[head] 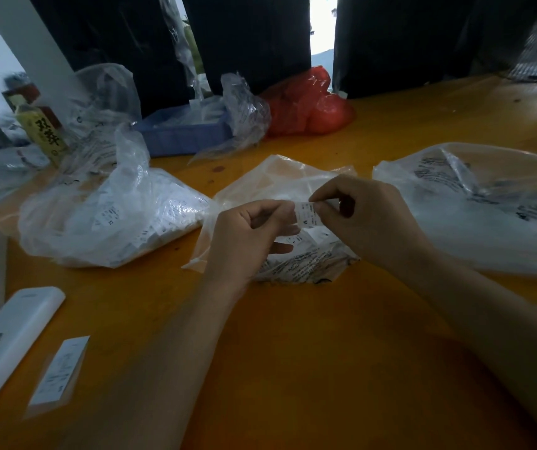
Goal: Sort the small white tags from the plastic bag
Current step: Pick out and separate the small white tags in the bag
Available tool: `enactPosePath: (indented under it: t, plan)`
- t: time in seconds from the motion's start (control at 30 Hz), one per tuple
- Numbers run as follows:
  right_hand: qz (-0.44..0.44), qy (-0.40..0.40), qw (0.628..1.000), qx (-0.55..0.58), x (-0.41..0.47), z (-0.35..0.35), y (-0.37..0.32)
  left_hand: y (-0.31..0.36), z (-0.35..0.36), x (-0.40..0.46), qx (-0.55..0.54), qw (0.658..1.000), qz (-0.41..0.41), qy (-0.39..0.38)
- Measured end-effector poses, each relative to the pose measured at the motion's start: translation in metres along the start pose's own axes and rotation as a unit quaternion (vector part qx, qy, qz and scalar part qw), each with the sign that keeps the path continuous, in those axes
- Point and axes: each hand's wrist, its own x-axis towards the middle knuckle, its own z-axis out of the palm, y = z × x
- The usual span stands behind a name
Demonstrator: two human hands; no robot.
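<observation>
A small white tag (307, 216) printed with an "M" is held up between both hands over a clear plastic bag (280, 183) lying in the middle of the orange table (293, 336). My right hand (364, 216) pinches the tag's top edge with thumb and forefinger. My left hand (250, 235) holds its left side with curled fingers. More white tags (312, 237) lie on the bag just below the hands.
A bulging clear bag of tags (114, 219) lies to the left, another printed plastic bag (481, 206) to the right. A blue tray (182, 131) and a red bag (309, 105) stand behind. Near the left edge lie a white device (7, 342) and a tag stack (60, 371).
</observation>
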Motion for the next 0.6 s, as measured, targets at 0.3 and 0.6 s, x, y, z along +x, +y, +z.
enactPosePath:
  t: [0.3, 0.6]
  plan:
    - [0.013, -0.024, 0.999, 0.032, -0.0019, 0.0062, 0.0008, 0.0004, -0.0005, -0.0013, -0.023, 0.999, -0.003, -0.047]
    - [0.093, -0.013, 0.982, 0.162, -0.0035, 0.0091, 0.0022, 0.0007, 0.0016, 0.0024, -0.138, 0.987, -0.073, -0.024]
